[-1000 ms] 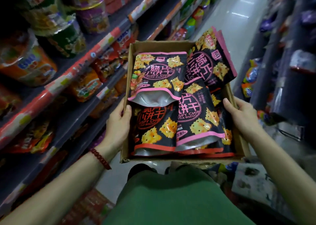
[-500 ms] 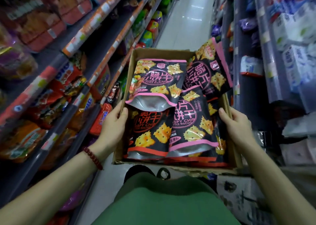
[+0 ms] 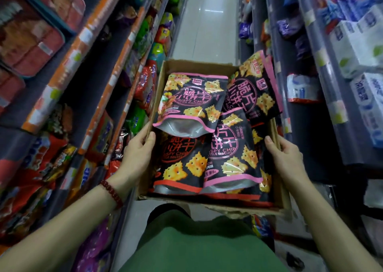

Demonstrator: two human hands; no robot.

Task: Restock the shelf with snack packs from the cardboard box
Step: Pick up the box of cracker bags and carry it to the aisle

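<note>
An open cardboard box (image 3: pixel 199 65) is carried at waist height in the middle of an aisle. It holds several black snack packs (image 3: pixel 192 104) with pink or red trim and yellow cracker pictures; one pack (image 3: pixel 256 85) leans up over the far right corner. My left hand (image 3: pixel 136 153) grips the box's left wall, thumb over the rim, a red bead bracelet on the wrist. My right hand (image 3: pixel 287 157) grips the right wall, thumb inside against the packs.
Shelves (image 3: pixel 116 68) with orange price strips and bagged snacks line the left. On the right, shelves (image 3: pixel 323 68) carry wrapped tissue packs (image 3: pixel 358 44). A pale tiled floor (image 3: pixel 207 23) runs ahead between them. More goods lie low by my right side.
The view has swung right and down the aisle, so the left shelves slid aside and the right shelves came into sight. Both hands keep the same hold on the box.
</note>
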